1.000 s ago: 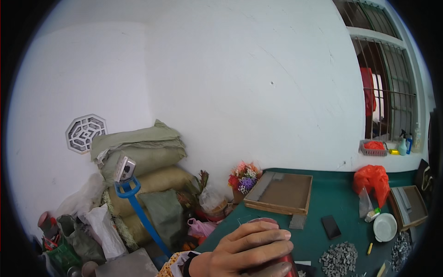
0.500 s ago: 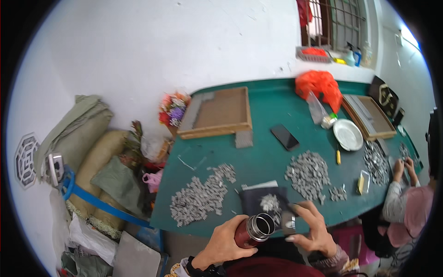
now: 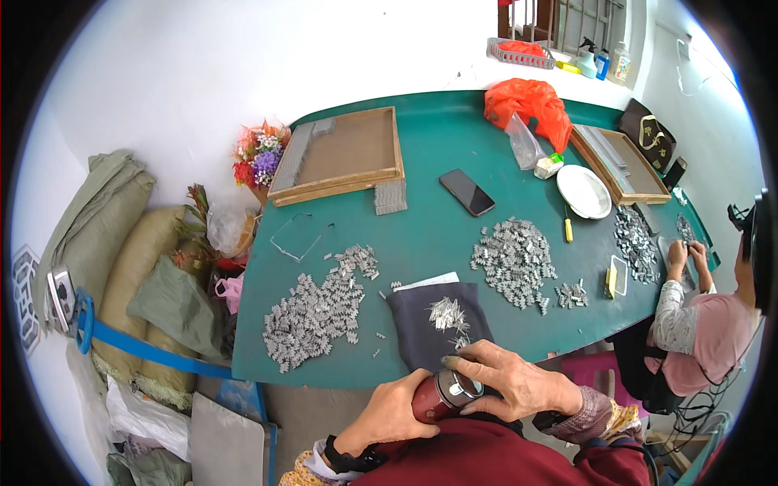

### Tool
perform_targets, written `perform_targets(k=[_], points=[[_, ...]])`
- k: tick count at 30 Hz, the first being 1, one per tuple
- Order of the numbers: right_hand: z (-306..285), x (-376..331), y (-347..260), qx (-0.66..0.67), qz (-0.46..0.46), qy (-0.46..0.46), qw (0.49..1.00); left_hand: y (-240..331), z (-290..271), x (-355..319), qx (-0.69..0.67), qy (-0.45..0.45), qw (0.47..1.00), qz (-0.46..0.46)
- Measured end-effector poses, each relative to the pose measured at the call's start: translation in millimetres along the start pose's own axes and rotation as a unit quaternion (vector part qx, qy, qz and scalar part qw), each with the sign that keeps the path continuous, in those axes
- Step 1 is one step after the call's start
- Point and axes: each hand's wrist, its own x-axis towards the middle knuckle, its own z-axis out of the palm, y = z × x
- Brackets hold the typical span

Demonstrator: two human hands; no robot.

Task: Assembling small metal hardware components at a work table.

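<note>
A person's 2 bare hands meet at the near edge of a green worktop (image 3: 421, 243), where a dark cloth (image 3: 412, 332) lies. Just on the near side of the cloth is a red flask (image 3: 431, 400) with a shiny silver band near its top, tilted toward the right. The left hand (image 3: 391, 415) is wrapped around its body. The right hand (image 3: 516, 381) curls closely over its top end; whether a lid is fully seated cannot be told.

On the cloth is a small heap of pale slivers (image 3: 446, 314). Left of the cloth spreads a pile of grey pieces (image 3: 316, 324); to its right is a rounder pile (image 3: 515, 261), with a small cluster (image 3: 571, 294) beside it. Beyond the cloth, leftward, are eyeglasses (image 3: 301, 260) and, farther back, a shallow wooden tray (image 3: 361, 150). Beyond it, rightward, are a black phone (image 3: 468, 193) and, farther off, a white bowl (image 3: 583, 193). Well to the right of the cloth, a co-worker (image 3: 697, 348) has 2 hands close together.
</note>
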Motion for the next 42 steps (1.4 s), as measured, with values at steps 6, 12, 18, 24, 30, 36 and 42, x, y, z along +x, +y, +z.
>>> perform_targets(k=[6, 12, 18, 24, 30, 36, 42], points=[[-10, 5, 3, 0.035, -0.036, -0.088, 0.995, -20, -6, 13, -0.196, -0.168, 0.966, -0.007], [0, 1, 16, 0.035, -0.037, -0.088, 0.995, -33, 5, 15, -0.262, -0.214, 0.941, -0.011], [29, -24, 33, -0.005, 0.132, -0.022, 0.991, -16, 7, 17, 0.003, -0.097, 0.995, -0.029], [24, -14, 27, 0.048, 0.079, 0.029, 0.995, -23, 1, 16, 0.015, -0.097, 0.993, -0.062], [21, -19, 28, -0.025, 0.249, -0.133, 0.959, -26, 3, 15, -0.008, -0.106, 0.993, -0.043], [27, -5, 22, -0.019, 0.028, 0.02, 0.999, -27, -4, 19, -0.014, -0.114, 0.992, -0.044], [21, 3, 21, -0.09, 0.135, -0.096, 0.982, -32, 1, 15, -0.026, -0.122, 0.992, -0.032]])
